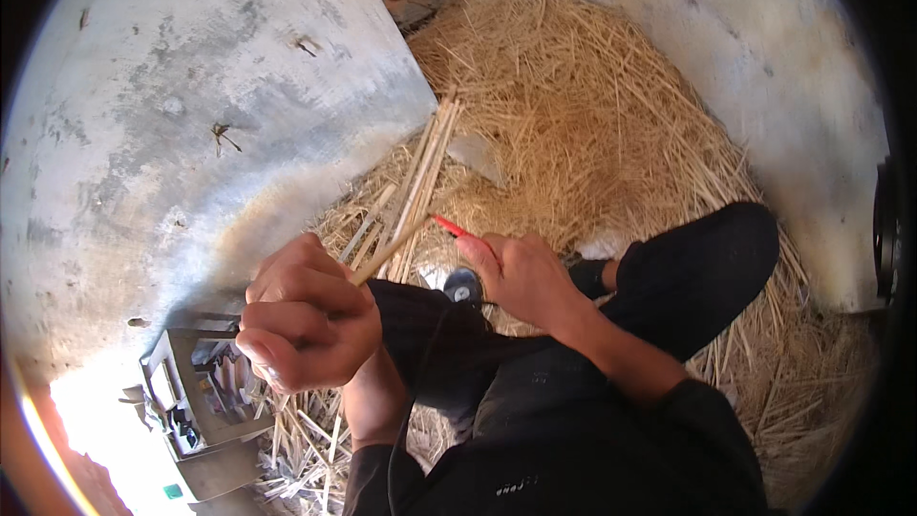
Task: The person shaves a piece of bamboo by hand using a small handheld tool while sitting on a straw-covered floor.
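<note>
My left hand (310, 317) is closed in a fist around a thin, pale stick (390, 251), probably bamboo or cane. Its free end slants up and to the right, out over my lap. My right hand (521, 275) is closed on a slim red tool (449, 226), thumb along it. The red end comes close to the stick's far end; whether they touch, I cannot tell. Any blade is too small to make out. Beyond both hands lies a bundle of long, pale split strips (430, 167).
A large heap of straw-like shavings (583, 105) covers the floor ahead. Worn whitish walls (191, 86) stand to the left and right. An open box (215, 387) with mixed items is at the lower left. A round black object (462, 285) sits between my legs.
</note>
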A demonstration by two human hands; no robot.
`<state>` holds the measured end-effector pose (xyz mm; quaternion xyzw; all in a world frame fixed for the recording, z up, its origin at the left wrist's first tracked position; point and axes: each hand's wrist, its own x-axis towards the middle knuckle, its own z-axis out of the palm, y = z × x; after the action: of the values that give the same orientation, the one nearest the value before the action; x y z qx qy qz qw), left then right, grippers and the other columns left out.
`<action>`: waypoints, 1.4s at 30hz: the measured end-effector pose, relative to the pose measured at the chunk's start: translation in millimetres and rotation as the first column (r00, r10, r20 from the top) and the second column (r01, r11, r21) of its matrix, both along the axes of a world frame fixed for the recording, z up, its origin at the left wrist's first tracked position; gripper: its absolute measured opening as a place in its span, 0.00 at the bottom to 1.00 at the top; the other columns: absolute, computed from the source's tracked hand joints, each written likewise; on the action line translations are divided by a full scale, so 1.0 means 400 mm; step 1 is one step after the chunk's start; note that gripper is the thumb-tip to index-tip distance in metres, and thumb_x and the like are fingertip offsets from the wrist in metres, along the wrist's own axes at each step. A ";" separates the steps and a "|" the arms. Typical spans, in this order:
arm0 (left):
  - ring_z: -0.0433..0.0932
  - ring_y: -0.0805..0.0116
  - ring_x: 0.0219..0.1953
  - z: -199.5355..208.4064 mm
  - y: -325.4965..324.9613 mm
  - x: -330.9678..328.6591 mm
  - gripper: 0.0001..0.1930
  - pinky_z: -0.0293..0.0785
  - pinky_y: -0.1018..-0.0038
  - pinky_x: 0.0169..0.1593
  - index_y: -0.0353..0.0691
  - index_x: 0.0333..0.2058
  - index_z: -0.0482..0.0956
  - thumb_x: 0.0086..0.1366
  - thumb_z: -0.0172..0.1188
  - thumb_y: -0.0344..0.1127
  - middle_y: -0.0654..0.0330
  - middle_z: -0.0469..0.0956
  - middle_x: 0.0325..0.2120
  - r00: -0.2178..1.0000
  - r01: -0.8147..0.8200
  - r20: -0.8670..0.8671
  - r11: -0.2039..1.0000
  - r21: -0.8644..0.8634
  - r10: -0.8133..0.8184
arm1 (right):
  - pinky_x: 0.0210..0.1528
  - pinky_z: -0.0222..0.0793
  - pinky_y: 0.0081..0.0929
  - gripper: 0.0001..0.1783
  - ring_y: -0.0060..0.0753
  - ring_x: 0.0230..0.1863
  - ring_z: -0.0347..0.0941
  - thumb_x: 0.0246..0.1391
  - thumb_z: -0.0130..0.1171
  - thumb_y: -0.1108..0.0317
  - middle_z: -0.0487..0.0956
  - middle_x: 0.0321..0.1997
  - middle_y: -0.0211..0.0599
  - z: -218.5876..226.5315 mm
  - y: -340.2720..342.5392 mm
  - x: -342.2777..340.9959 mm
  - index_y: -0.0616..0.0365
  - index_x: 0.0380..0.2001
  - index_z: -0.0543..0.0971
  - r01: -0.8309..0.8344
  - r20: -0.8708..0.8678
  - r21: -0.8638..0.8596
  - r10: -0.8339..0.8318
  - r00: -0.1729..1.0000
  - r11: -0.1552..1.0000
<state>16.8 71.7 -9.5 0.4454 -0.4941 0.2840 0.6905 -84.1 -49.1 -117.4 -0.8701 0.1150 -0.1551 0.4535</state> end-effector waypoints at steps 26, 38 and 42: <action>0.52 0.74 0.04 -0.030 0.004 0.006 0.22 0.48 0.79 0.11 0.44 0.13 0.57 0.66 0.33 0.43 0.60 0.62 0.03 0.998 -0.057 0.010 0.998 -0.010 0.057 | 0.16 0.60 0.40 0.20 0.49 0.14 0.69 0.58 0.49 0.56 0.70 0.13 0.48 0.059 -0.009 -0.016 0.62 0.22 0.75 0.024 0.177 0.010 -0.025 0.984 1.000; 0.48 0.77 0.03 -0.014 0.028 0.017 0.22 0.45 0.81 0.10 0.48 0.12 0.57 0.67 0.31 0.44 0.62 0.55 0.01 0.999 0.040 0.017 0.997 -0.063 -0.039 | 0.19 0.60 0.38 0.22 0.49 0.14 0.65 0.60 0.46 0.55 0.68 0.12 0.48 0.140 0.013 -0.016 0.63 0.22 0.75 0.032 0.250 0.026 -0.037 0.967 0.999; 0.47 0.78 0.03 -0.009 0.020 -0.003 0.22 0.44 0.81 0.10 0.48 0.12 0.56 0.67 0.32 0.45 0.63 0.54 0.00 0.999 0.043 0.013 0.996 -0.079 -0.042 | 0.18 0.61 0.39 0.24 0.43 0.14 0.69 0.60 0.45 0.54 0.67 0.11 0.47 0.031 0.043 -0.024 0.63 0.22 0.75 0.034 0.308 -0.044 -0.019 0.951 0.998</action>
<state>15.6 79.7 -13.1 0.4054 -0.4959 0.2912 0.7106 -93.7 -31.9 -105.2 -0.8445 0.0510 -0.2976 0.4424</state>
